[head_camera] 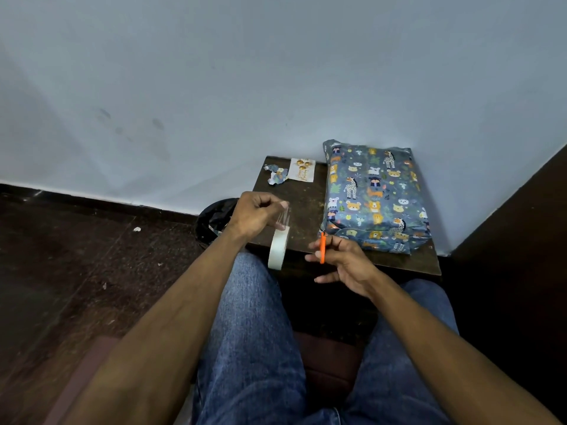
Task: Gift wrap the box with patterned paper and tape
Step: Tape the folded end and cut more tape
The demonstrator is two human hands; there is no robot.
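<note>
Right hand (340,262) grips orange scissors (322,247); left hand (256,214) pinches tape (278,245).

I see a small dark wooden bench (306,210) set into the corner against the pale wall. On its right side lies the box (372,194), already covered in blue animal-print paper. At the far left edge rest a torn paper scrap (277,176) and, just beside it, a white greeting card (303,170) with gold decoration. The bench top looks scuffed and speckled.
</note>
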